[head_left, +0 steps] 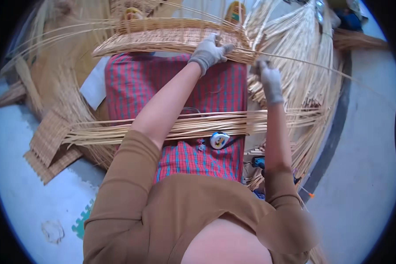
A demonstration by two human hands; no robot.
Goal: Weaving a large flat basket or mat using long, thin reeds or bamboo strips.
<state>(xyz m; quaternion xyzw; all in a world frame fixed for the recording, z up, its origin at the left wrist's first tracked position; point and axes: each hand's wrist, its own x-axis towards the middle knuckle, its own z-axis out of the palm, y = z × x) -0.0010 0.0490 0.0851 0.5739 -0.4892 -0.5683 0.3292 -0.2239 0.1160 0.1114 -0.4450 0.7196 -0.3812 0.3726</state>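
Note:
A long, partly woven wicker basket (163, 40) lies across the far side of my lap, with loose stakes sticking out of it. My left hand (210, 52), in a grey-white glove, grips its near wall right of the middle, the thumb pointing right. Close to the basket's right corner is my right hand (269, 79), gloved too; its fingers are smeared by motion, so their hold is unclear. From that corner a long thin wicker strand (310, 64) runs out to the right, passing just above the right fingertips.
Red checked cloth (176, 90) covers my lap. A bundle of wicker rods (207, 125) lies across it, beside a white tape measure (219, 140). Pale loose strands (303, 57) spread over the floor at right. Woven mats (50, 138) lie at left, near a green foam piece (80, 222).

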